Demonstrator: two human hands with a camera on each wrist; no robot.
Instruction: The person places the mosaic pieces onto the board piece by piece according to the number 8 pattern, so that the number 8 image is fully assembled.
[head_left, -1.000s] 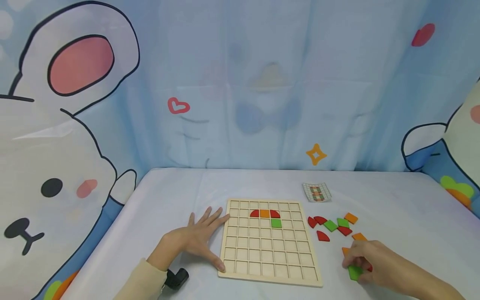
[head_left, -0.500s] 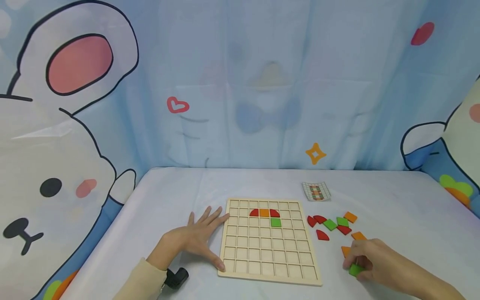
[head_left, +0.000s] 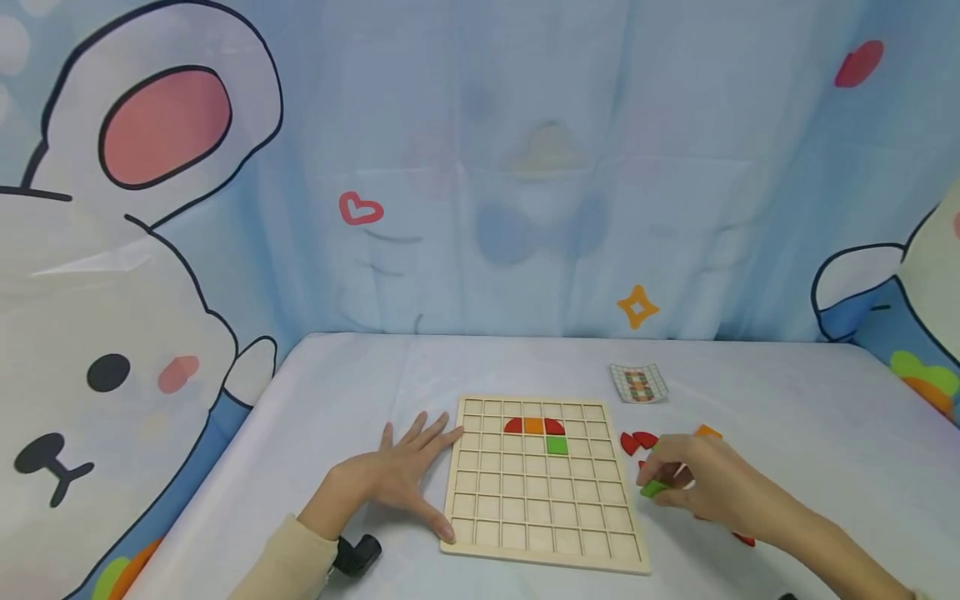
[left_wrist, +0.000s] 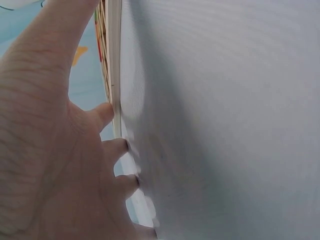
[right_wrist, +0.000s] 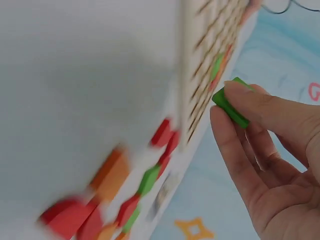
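Observation:
My right hand (head_left: 701, 479) pinches a green square tile (right_wrist: 231, 106) between thumb and fingers, raised above the table just right of the wooden grid board (head_left: 517, 533). My left hand (head_left: 397, 482) lies with fingers spread along the board's left edge, thumb near its lower corner and a fingertip at its upper left side. In the board's second row sit a red quarter-round tile (head_left: 513, 426), an orange square tile (head_left: 533, 426) and another red quarter-round tile (head_left: 554, 427). A green square tile (head_left: 557, 446) sits below the right red one.
Several loose red, orange and green tiles lie right of the board, such as a red one (head_left: 628, 443) and an orange one (right_wrist: 111, 175); my right hand hides some in the head view. A small pattern card (head_left: 638, 384) lies behind them. A patterned curtain (head_left: 465, 167) hangs behind the table.
My right hand has lifted the green tile from the pile's near end and carried it up and left toward the board. My left hand stays at the board's edge.

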